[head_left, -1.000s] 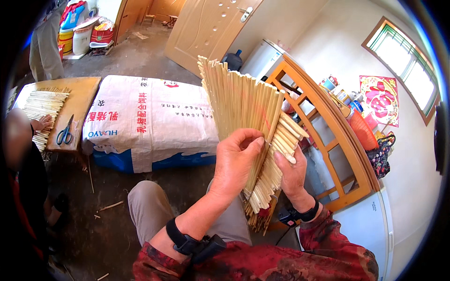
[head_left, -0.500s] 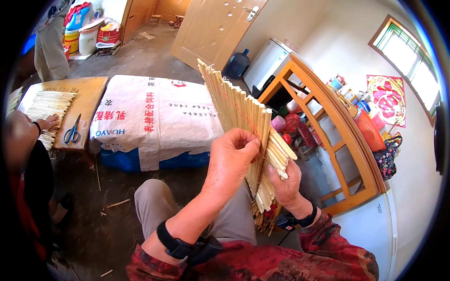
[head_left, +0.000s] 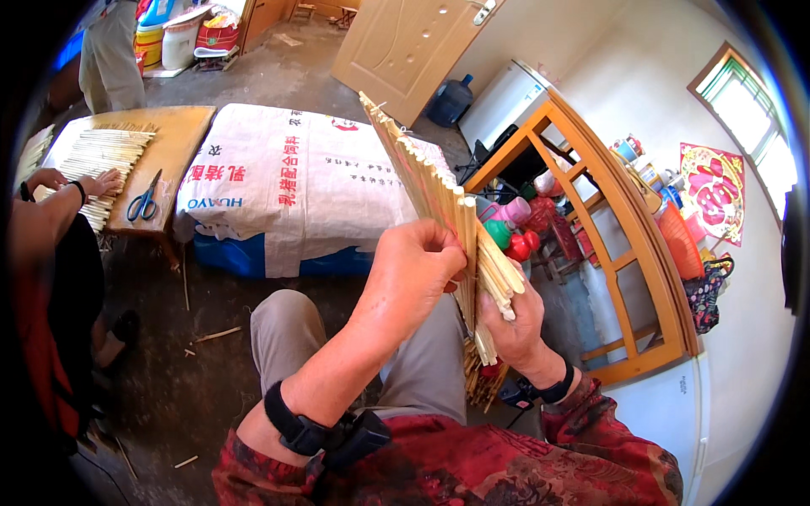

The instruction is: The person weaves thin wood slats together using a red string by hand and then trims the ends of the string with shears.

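Observation:
My left hand [head_left: 415, 268] grips a woven fan of pale bamboo strips [head_left: 426, 181] from its near side, fingers curled over the lower part. The fan stands almost edge-on to me, its top pointing up and to the left. My right hand [head_left: 516, 319] holds the fan's lower right part, where loose strip ends [head_left: 498, 274] stick out. Both wrists wear black bands. More strip ends [head_left: 483, 381] hang below the hands by my knee.
A white printed sack [head_left: 287, 181] covers a low bench ahead. At the left, another person's hand [head_left: 101, 181] rests on bamboo strips on a wooden board [head_left: 181, 139], beside blue scissors [head_left: 143, 202]. A wooden frame shelf [head_left: 629, 228] stands at the right, with a door and a water jug [head_left: 450, 101] behind.
The fan has turned from nearly face-on to almost edge-on. My left hand has slid down its near side and my right hand has stayed at the lower edge.

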A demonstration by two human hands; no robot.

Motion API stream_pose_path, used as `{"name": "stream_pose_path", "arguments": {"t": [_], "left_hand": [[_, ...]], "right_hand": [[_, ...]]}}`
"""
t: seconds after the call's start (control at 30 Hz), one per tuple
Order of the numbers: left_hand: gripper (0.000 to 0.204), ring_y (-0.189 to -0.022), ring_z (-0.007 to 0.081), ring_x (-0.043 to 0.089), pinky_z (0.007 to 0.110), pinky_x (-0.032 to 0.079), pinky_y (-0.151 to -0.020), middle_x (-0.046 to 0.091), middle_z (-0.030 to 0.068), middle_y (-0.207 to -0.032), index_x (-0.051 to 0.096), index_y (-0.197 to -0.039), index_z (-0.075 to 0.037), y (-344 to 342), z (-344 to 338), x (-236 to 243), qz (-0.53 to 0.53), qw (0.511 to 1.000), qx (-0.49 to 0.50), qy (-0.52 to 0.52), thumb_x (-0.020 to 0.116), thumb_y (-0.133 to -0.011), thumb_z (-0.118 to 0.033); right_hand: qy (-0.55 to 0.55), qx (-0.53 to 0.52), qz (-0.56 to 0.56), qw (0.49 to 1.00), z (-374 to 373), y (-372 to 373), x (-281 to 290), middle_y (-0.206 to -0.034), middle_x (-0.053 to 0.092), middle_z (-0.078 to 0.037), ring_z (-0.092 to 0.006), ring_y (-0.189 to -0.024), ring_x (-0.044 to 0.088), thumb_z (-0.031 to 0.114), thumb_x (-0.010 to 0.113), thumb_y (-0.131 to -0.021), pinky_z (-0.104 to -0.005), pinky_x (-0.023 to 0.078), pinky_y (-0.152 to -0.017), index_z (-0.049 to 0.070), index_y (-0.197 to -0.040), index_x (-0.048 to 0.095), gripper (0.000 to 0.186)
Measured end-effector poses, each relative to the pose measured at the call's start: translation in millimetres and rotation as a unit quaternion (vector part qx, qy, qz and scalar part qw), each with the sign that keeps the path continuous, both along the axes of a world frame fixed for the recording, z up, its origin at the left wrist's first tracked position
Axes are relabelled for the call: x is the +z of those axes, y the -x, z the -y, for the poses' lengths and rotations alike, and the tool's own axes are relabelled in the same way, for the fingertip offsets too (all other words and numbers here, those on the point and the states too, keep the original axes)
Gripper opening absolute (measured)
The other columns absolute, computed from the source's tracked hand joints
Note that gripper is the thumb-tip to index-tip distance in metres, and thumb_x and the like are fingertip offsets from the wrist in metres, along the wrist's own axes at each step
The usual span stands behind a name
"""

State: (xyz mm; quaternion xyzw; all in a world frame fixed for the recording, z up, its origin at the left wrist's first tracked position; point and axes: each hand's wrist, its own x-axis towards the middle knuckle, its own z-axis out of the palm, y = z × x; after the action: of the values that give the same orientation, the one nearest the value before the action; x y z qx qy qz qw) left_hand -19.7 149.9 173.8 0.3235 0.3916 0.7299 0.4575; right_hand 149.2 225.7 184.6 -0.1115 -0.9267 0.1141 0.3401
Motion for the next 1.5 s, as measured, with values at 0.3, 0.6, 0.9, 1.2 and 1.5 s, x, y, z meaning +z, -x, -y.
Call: {"name": "stream_pose_path", "arguments": {"t": [0.3, 0.6, 0.9, 1.2, 1.5], "left_hand": [[0.007, -0.076, 0.0132, 0.064, 0.026, 0.053, -0.064, 0.064, 0.0065, -0.080, 0.059, -0.083, 0.000, -0.8, -9.0, -7.7, 0.052, 0.997, -0.003, -0.065, 0.062, -0.084, -0.007], [0.012, -0.074, 0.0109, 0.061, 0.026, 0.054, -0.066, 0.063, 0.0050, -0.081, 0.060, -0.089, 0.002, -12.0, -12.5, -0.1, 0.052, 0.997, 0.016, -0.056, 0.064, -0.086, -0.009], [0.009, -0.070, 0.0098, 0.059, 0.024, 0.053, -0.062, 0.062, 0.0053, -0.078, 0.060, -0.084, 0.004, -6.3, -7.6, 1.1, -0.030, 0.998, 0.042, -0.028, 0.063, -0.082, -0.004], [0.007, -0.067, 0.0094, 0.058, 0.023, 0.051, -0.063, 0.060, 0.0045, -0.075, 0.057, -0.080, 0.004, -8.0, -11.4, 0.2, 0.017, 0.997, 0.057, -0.049, 0.059, -0.082, -0.003], [0.011, -0.077, 0.0077, 0.058, 0.023, 0.048, -0.072, 0.063, 0.0027, -0.085, 0.061, -0.096, 0.003, -19.3, -33.8, 3.2, -0.092, 0.985, 0.081, -0.119, 0.057, -0.088, -0.003]], "right_hand": [[0.107, -0.073, 0.002, 0.992, -1.9, -2.9, 7.2, -0.114, 0.057, -0.017, -0.0211, -0.102, 0.058, 0.005, 0.058, -0.081, -0.0309, 0.044, -0.089, -0.007, -0.123, 0.047, 0.045], [0.158, -0.075, -0.024, 0.984, -1.3, -4.0, 8.0, -0.116, 0.055, -0.016, -0.0203, -0.105, 0.056, 0.004, 0.057, -0.082, -0.0306, 0.043, -0.090, -0.006, -0.123, 0.048, 0.043], [0.005, -0.044, 0.009, 0.999, -4.2, -3.2, 0.4, -0.115, 0.055, -0.022, -0.0319, -0.102, 0.059, 0.003, 0.057, -0.081, -0.0364, 0.046, -0.088, -0.007, -0.119, 0.050, 0.039], [0.059, -0.061, -0.018, 0.996, -0.4, 1.5, 2.4, -0.111, 0.058, -0.018, -0.0256, -0.098, 0.060, 0.003, 0.059, -0.081, -0.0315, 0.046, -0.086, -0.006, -0.118, 0.052, 0.040], [0.266, -0.070, -0.189, 0.943, -34.1, -15.3, 48.1, -0.106, 0.060, -0.003, -0.0075, -0.094, 0.054, 0.008, 0.058, -0.086, -0.0234, 0.043, -0.084, -0.003, -0.121, 0.052, 0.037]]}}
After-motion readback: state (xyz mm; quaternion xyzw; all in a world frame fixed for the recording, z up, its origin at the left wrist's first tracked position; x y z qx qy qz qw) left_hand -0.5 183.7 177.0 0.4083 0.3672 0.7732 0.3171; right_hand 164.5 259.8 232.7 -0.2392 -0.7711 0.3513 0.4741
